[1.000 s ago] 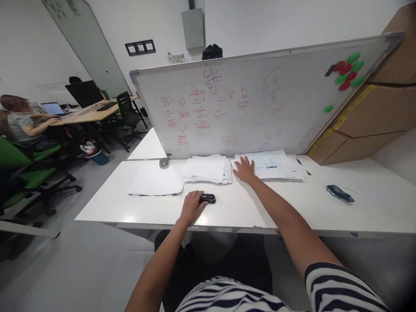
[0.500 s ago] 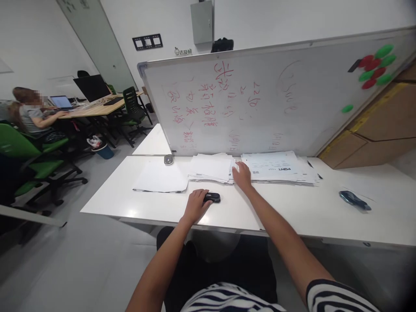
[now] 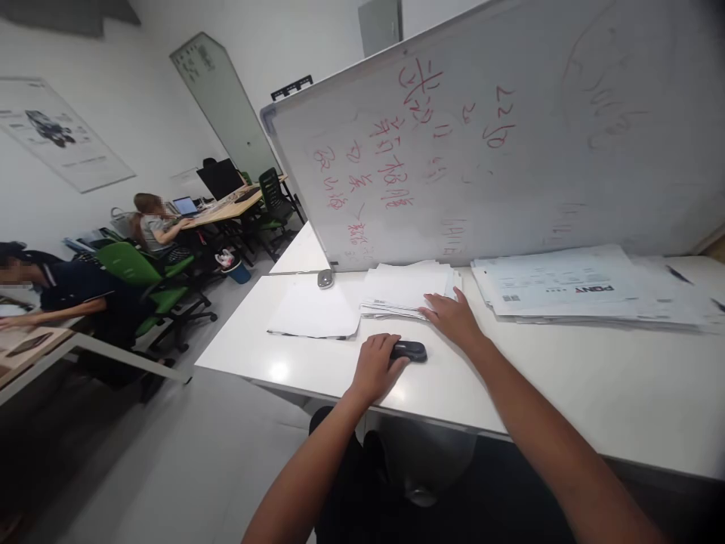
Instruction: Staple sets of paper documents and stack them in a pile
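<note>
My left hand (image 3: 376,369) lies on the table with its fingers closed over a black stapler (image 3: 411,350), whose right end sticks out past the thumb. My right hand (image 3: 455,321) rests at the front right corner of the middle paper stack (image 3: 405,281), fingers spread and fingertips on the sheets' edges. To the right lies a larger paper stack (image 3: 560,283), with a printed blue-white sheet on top. Left of the middle stack is another white paper pile (image 3: 311,308), with a computer mouse (image 3: 325,279) at its back edge.
The white table (image 3: 453,385) runs along a leaning whiteboard (image 3: 510,166) with red writing. Two people (image 3: 161,234) sit at desks on the left, beside green chairs (image 3: 150,283). A blue bin (image 3: 239,273) stands on the floor.
The view has turned left, bringing a second seated person into sight. My right hand has come to the middle stack's front corner from between the stacks. My left hand stays on the stapler.
</note>
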`<state>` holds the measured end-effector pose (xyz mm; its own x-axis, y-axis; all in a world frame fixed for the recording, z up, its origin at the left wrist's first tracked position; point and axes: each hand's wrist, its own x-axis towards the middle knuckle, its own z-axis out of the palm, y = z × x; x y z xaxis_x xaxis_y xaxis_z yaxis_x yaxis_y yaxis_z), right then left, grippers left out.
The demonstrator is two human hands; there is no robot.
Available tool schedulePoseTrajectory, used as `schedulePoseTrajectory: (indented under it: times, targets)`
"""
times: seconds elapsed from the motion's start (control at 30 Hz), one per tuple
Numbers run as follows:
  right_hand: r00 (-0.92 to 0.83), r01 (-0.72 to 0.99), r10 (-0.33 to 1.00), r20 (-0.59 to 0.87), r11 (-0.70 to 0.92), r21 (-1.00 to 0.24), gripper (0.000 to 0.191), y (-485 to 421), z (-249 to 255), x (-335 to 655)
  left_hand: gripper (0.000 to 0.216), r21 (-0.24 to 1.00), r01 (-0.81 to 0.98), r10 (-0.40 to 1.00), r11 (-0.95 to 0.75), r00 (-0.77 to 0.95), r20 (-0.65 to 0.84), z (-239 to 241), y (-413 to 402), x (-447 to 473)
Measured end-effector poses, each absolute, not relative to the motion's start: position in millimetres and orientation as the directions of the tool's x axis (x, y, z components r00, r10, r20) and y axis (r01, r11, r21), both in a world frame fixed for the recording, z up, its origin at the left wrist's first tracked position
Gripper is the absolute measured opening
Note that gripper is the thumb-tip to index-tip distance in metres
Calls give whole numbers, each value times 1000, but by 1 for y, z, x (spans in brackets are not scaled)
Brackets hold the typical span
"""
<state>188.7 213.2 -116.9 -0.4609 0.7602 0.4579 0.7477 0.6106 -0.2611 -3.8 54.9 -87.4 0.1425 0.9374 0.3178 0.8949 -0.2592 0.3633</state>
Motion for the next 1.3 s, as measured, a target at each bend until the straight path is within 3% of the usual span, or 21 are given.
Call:
schedulePoseTrajectory:
  times: [0.2, 0.53, 0.77, 1.07, 1.3]
  targets:
    - [-455, 743, 754, 474, 615, -265, 38, 206, -108, 190, 43, 356, 896, 933, -266, 146, 329, -88, 56, -4]
    - [-515, 783, 741, 431, 611, -116, 43, 210, -108, 193, 41, 349, 898, 928, -267, 142, 345, -88, 55, -4]
    - [-472, 807, 803, 362, 559, -187, 41, 205, -104, 194, 42, 346, 902, 930, -258, 134, 342, -88, 55, -3]
    - [-515, 766, 767, 382, 612, -197, 35, 203, -101, 195, 40, 337, 906, 925, -257, 129, 359, -88, 55, -3]
    - [-556, 748, 768, 318, 630, -212, 32, 200, -92, 200, 40, 338, 907, 927, -251, 125, 353, -84, 53, -1]
